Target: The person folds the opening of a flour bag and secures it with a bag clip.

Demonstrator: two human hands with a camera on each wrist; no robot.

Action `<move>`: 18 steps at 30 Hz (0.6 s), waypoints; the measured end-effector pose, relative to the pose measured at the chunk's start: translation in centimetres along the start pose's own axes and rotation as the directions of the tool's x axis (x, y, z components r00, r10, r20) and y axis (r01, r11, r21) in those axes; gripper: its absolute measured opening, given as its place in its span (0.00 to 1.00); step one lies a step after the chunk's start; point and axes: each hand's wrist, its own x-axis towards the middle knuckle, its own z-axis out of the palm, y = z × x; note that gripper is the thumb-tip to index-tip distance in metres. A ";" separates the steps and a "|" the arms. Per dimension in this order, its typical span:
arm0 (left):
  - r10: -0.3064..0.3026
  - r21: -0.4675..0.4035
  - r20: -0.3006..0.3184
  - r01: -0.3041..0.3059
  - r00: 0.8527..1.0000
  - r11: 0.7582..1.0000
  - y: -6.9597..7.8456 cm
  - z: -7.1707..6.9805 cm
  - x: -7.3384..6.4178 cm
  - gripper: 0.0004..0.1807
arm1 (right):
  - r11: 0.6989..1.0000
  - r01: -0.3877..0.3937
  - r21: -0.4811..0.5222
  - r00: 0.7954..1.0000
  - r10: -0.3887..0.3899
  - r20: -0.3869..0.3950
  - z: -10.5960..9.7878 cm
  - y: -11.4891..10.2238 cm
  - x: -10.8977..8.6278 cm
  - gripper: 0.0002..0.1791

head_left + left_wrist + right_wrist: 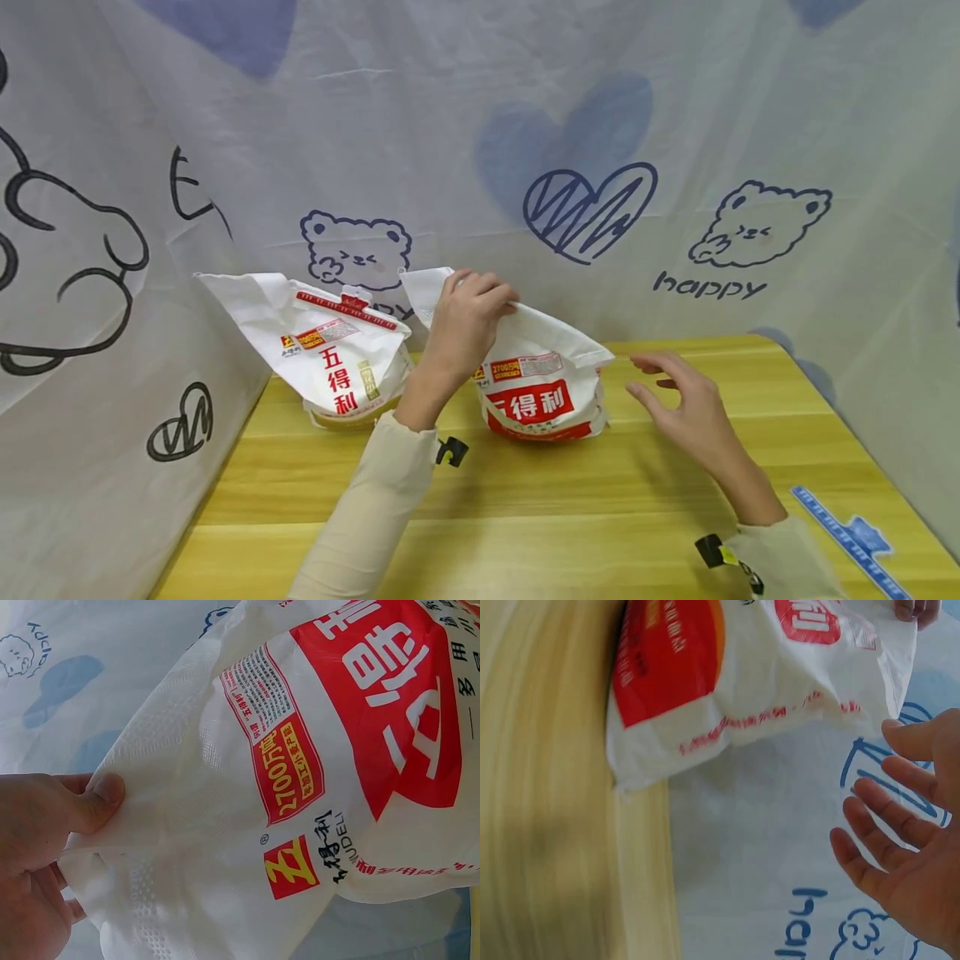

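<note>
A white flour bag (536,400) with a red label stands on the table in the head view. My left hand (465,321) pinches its top edge, thumb in front, as the left wrist view shows with the bag's upper part (187,772) drawn flat. Right of the bag, my right hand (686,412) holds nothing, its fingers (900,814) spread and lightly bent. In the right wrist view its thumb tip is close to the bag's upper corner (889,705). A second flour bag (337,367) stands on the left, a red sealing clip (348,308) across its folded top.
A blue sealing clip (851,537) lies near the right edge of the wood-grain table (562,517). Behind and at both sides hangs a pale curtain (420,150) printed with hearts and bears. It comes down close behind the bags.
</note>
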 end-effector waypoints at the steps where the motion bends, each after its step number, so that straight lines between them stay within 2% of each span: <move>1: -0.001 -0.001 0.000 0.001 1.000 1.000 -0.1 0.0 0.0 0.04 | 1.000 0.007 -0.022 1.000 -0.007 0.007 -0.3 0.1 -0.3 0.20; 5: 0.002 -0.009 0.003 -0.002 1.000 1.000 -0.1 -0.1 -0.1 0.04 | 0.994 0.039 -0.101 0.999 -0.037 0.028 -1.3 1.0 -1.5 0.22; 12: 0.014 -0.012 -0.008 -0.015 1.000 1.000 -0.1 0.0 0.0 0.03 | 0.985 0.020 -0.169 0.998 -0.010 0.058 -3.3 2.4 -3.3 0.25; 18: 0.000 -0.017 -0.023 0.000 1.000 1.000 -0.3 0.0 -0.3 0.04 | 0.975 0.020 -0.222 0.995 0.003 0.103 -5.4 3.8 -4.6 0.27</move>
